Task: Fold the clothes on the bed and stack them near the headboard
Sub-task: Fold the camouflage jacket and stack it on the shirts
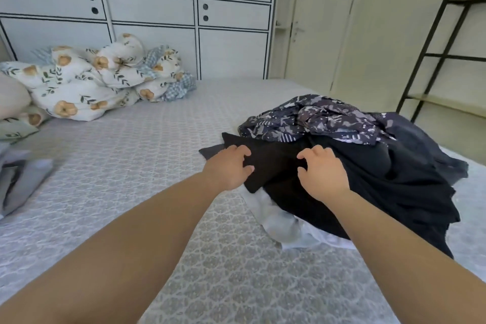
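A black garment [278, 166] on top of the clothes pile [342, 155], on the bed [157, 166], is pinched by the curled fingers of the left hand [228, 166] and right hand [322, 173], probably so it can be lifted free for folding.

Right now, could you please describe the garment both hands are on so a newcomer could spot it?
On the bed, find the clothes pile at right. The left hand and right hand grip the black garment at its near-left edge. It is plain black, unlike the patterned navy garment behind.
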